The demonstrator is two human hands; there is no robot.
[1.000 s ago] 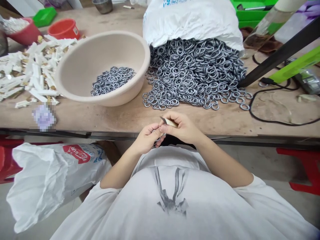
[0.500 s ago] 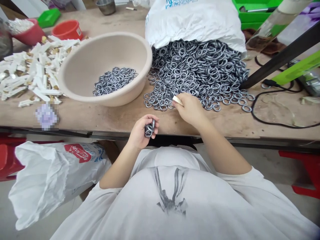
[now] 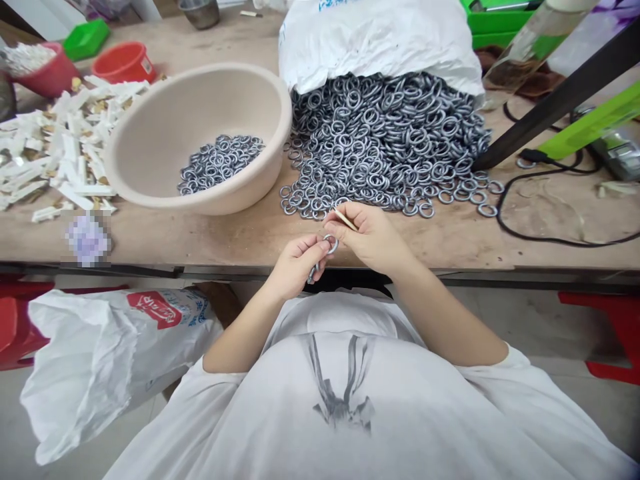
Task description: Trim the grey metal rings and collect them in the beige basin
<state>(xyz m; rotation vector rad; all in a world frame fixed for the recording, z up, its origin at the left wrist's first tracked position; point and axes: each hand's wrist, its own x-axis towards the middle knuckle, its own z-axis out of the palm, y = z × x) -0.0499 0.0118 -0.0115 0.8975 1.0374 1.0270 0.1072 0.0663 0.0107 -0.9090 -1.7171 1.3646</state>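
Between the thumb and finger of my left hand (image 3: 301, 264) a grey ring (image 3: 331, 244) is pinched, and more rings (image 3: 313, 272) show under its curled fingers. My right hand (image 3: 369, 235) is closed around a thin, pale strip (image 3: 345, 219) that I cannot identify. Its fingertips are close to the pinched ring; whether they touch it I cannot tell. Just beyond the hands spreads a large heap of grey rings (image 3: 380, 143). To the left, a beige basin (image 3: 150, 163) holds a smaller pile of rings (image 3: 220, 163).
A white sack (image 3: 380, 40) lies over the back of the heap. White strip-like pieces (image 3: 75, 147) cover the table's left side, with a red tub (image 3: 125, 63) behind. A dark post (image 3: 555, 100) and black cable (image 3: 505, 207) stand at right. Another sack (image 3: 90, 353) sits below the edge.
My right hand has drawn back from the heap toward my left hand. The left fingers have closed over their rings, with one ring now held out at the fingertips.
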